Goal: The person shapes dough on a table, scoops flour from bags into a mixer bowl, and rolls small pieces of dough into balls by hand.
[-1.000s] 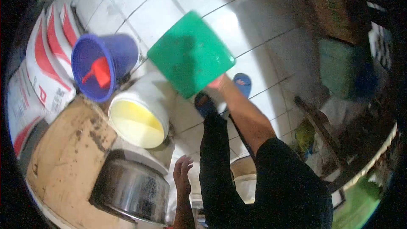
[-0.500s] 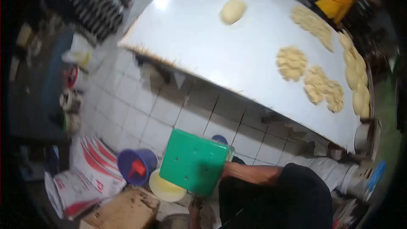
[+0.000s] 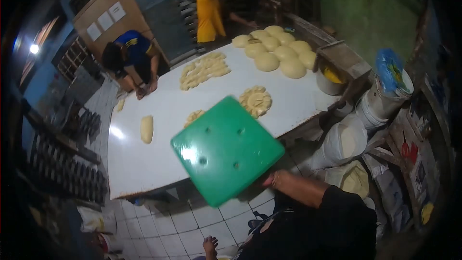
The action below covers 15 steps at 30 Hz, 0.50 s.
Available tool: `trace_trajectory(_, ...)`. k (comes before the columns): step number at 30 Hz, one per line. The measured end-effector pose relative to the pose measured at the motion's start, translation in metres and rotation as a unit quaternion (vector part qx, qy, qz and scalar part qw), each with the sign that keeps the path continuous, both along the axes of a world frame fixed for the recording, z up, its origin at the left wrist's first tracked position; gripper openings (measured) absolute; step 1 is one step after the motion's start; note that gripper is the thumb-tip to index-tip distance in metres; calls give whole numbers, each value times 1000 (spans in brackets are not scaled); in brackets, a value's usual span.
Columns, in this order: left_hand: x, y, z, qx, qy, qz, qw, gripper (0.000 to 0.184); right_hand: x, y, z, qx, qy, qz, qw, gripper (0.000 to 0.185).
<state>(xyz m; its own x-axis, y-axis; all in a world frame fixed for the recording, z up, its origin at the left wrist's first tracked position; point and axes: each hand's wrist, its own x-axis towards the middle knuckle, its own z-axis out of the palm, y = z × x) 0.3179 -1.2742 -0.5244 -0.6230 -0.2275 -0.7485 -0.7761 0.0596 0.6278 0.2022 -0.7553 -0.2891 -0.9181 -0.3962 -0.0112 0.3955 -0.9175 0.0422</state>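
Observation:
My right hand (image 3: pixel 269 180) grips the lower right edge of a green square plastic panel (image 3: pixel 224 147) with rounded corners and four small dents. Its fingertips are hidden by the panel. The panel is tilted and blocks part of the white table (image 3: pixel 130 163) and some dough pieces. My left hand (image 3: pixel 210 244) hangs low above the tiled floor, its fingers slightly apart and nothing visible in them. Behind the panel lie a ring of dough pieces (image 3: pixel 255 101) and a partly covered dough cluster (image 3: pixel 195 116).
Large dough balls (image 3: pixel 280 50) and cut dough (image 3: pixel 206 70) lie on the table, with a dough loaf (image 3: pixel 147 129) at left. A person in blue (image 3: pixel 132 48) bends over the far edge; another in yellow (image 3: pixel 209 12) stands behind. Sacks (image 3: pixel 344 139) and buckets (image 3: pixel 380 103) line the right.
The view has swung up and right, from the floor toward the table. The green panel, still in my right hand, now appears in front of the table. My left hand stays low.

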Motion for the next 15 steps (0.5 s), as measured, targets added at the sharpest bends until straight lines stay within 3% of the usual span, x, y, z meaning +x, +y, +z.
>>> trace_trajectory(5, -93, 90, 17, -8, 40, -28, 999, 33, -49, 162, 67, -38, 112, -186, 975, 43)
trace_trajectory(8, -138, 150, 24, 49, 44, -68, 996, 38, -70, 266, 114, -29, 81, -284, 955, 44)
trace_trajectory(10, -150, 208, 32, -2, -28, -73, 997, 40, -80, 331, 147, -11, 190, -335, 923, 45)
trace_trajectory(11, -157, 233, 40, 8, -29, -98, 995, 29, -86, 364, 149, -9, 182, -340, 923, 45)
trace_trajectory(12, -166, 264, 44, 11, -31, -100, 994, 29, -94, 401, 150, 40, 226, -393, 890, 47)
trace_trajectory(14, -182, 303, 57, -68, -48, -259, 962, 31, -105, 461, 162, 95, 283, -480, 825, 49)
trace_trajectory(15, -190, 318, 56, -37, -52, -258, 964, 31, -104, 486, 176, 107, 296, -515, 797, 48)
